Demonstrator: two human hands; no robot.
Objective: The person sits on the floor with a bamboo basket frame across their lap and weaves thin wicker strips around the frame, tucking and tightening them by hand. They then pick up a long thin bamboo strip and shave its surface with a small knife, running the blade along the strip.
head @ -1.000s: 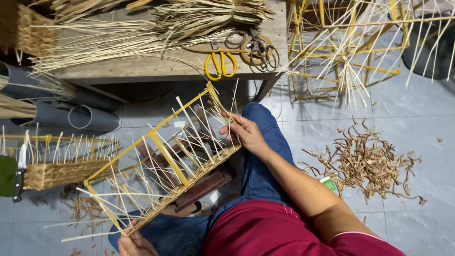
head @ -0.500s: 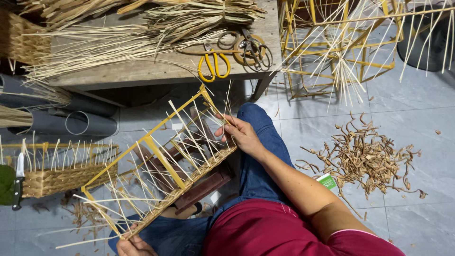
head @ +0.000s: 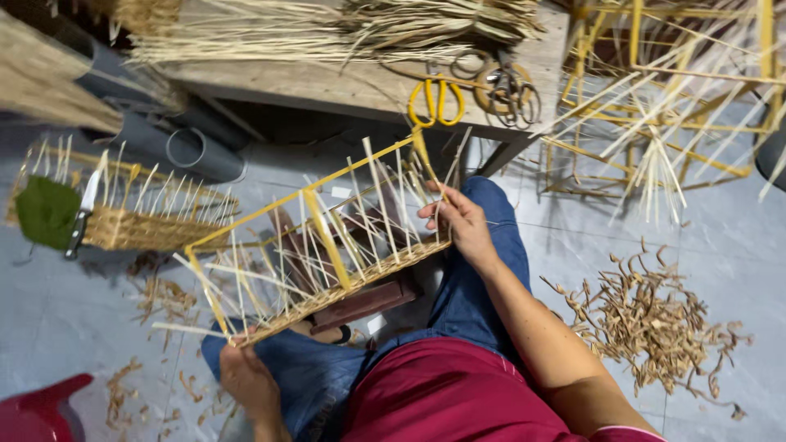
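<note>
Your right hand (head: 458, 223) pinches pale upright reeds at the far end of the yellow rectangular wire frame with a half-woven rattan base (head: 327, 245), which lies tilted across your lap over your blue jeans (head: 467, 303). Your left hand (head: 250, 381) grips the frame's near corner from below, fingers curled on it.

Beyond your knees stands the grey wooden workbench (head: 327, 86), heaped with a long bundle of dry straw-coloured reeds (head: 327, 29). To your right stands a second yellow wire frame with loose reed spokes (head: 663, 115); to your left, a partly woven basket (head: 123, 213). On the floor to the right lies a brown pile of trimmed reed scraps (head: 655, 319). Yellow-handled scissors (head: 438, 98) rest on the bench edge.
</note>
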